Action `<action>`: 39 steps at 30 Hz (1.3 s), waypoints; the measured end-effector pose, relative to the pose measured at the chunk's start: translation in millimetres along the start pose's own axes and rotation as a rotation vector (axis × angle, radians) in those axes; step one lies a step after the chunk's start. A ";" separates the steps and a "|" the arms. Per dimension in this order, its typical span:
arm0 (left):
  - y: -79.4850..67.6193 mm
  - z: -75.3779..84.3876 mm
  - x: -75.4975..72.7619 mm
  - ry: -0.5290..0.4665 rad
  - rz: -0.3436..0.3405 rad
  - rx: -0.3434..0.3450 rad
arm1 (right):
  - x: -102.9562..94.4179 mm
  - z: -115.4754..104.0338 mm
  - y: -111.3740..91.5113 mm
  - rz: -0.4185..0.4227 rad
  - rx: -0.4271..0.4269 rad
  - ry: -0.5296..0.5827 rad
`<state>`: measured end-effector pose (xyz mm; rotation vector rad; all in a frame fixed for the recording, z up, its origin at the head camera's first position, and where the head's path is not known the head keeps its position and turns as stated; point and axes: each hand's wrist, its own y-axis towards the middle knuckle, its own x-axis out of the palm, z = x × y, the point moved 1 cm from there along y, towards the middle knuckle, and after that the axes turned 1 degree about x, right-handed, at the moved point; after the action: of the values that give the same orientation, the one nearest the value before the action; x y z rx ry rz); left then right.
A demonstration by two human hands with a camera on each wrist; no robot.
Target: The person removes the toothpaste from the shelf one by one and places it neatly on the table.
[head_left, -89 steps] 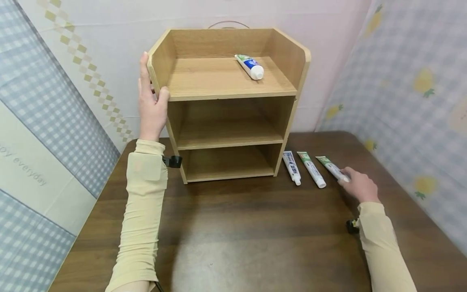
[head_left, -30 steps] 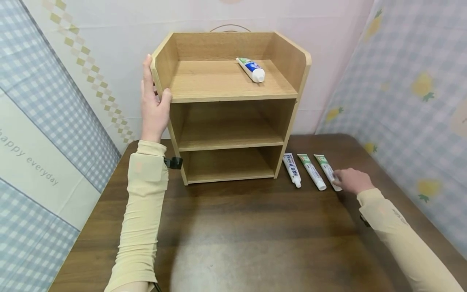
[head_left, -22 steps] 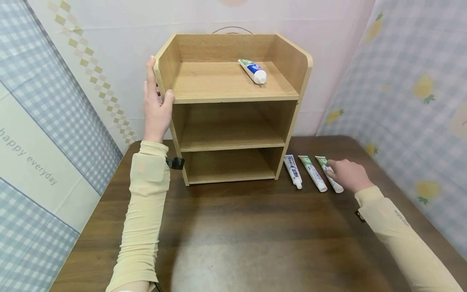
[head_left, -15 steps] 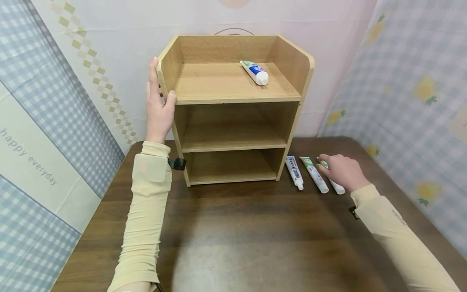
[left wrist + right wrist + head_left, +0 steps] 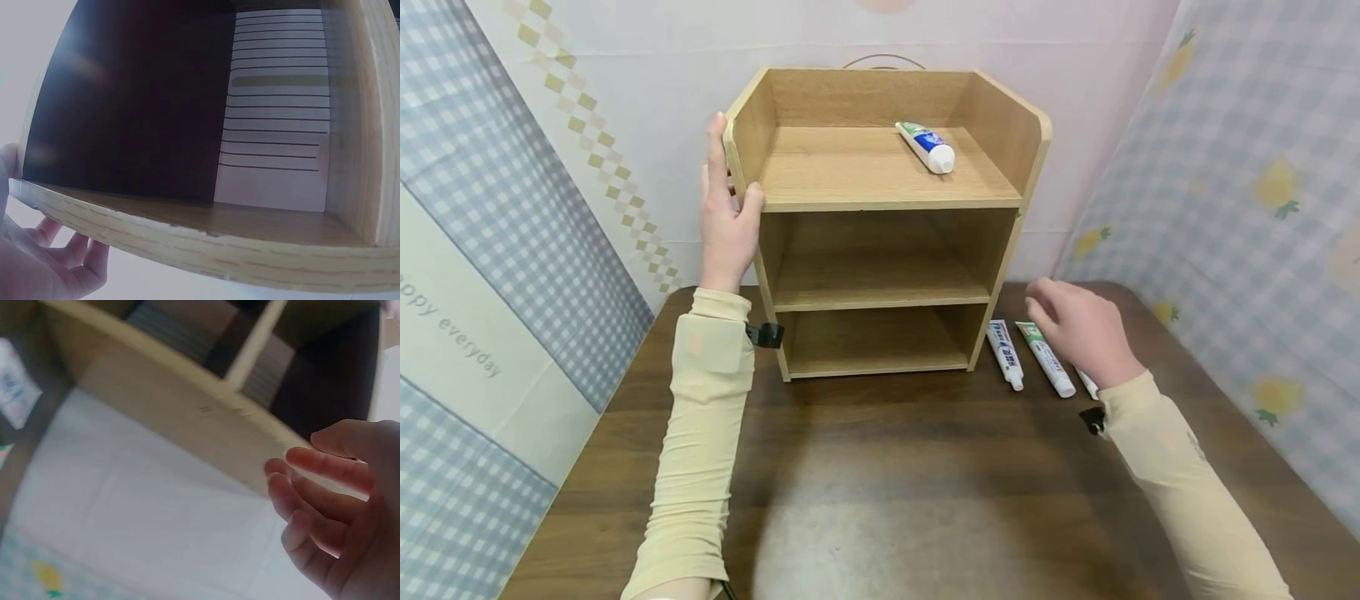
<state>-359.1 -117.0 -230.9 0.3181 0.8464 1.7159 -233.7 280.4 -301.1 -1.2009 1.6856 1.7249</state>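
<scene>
A small wooden shelf unit (image 5: 887, 202) stands on the table, its two lower compartments facing me. My left hand (image 5: 727, 229) grips its upper left side panel, thumb at the front edge and fingers on the outer side; the left wrist view shows the fingers (image 5: 80, 262) beyond the wood. My right hand (image 5: 1088, 329), fingers loosely bent and holding nothing, is raised over the toothpaste tubes to the right of the unit. A green-and-white tube (image 5: 1047, 360) is partly covered by it, and another white tube (image 5: 1087, 385) mostly so. A blue-and-white tube (image 5: 1004, 354) lies nearest the unit.
On the unit's top shelf lies a toothpaste tube (image 5: 927, 148) in white, blue and green, cap toward me. Behind the brown table (image 5: 880, 467) hangs a pale cloth (image 5: 1097, 100), with checked cloth (image 5: 1225, 250) at the sides.
My right hand has let go of the rightmost tube, which was turned to lie more in line with the others, and has risen toward the unit. The left hand keeps its grip.
</scene>
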 end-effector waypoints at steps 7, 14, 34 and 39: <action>1.4 0.9 -1.7 -0.011 0.001 0.013 | -16.5 -32.8 34.7 0.128 -0.086 0.039; 0.1 2.6 -1.1 0.001 -0.006 0.025 | -32.3 -55.2 66.5 0.165 -0.139 0.073; 0.8 -0.5 1.2 -0.016 -0.010 0.002 | -40.9 -66.6 126.6 0.245 -0.107 0.057; 1.5 -1.1 -0.4 -0.021 -0.009 0.000 | -36.1 -66.1 141.0 0.258 -0.176 0.044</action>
<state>-360.7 -118.0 -230.6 0.3314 0.8321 1.7017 -310.7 204.2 -183.5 -1.1428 1.8122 2.0514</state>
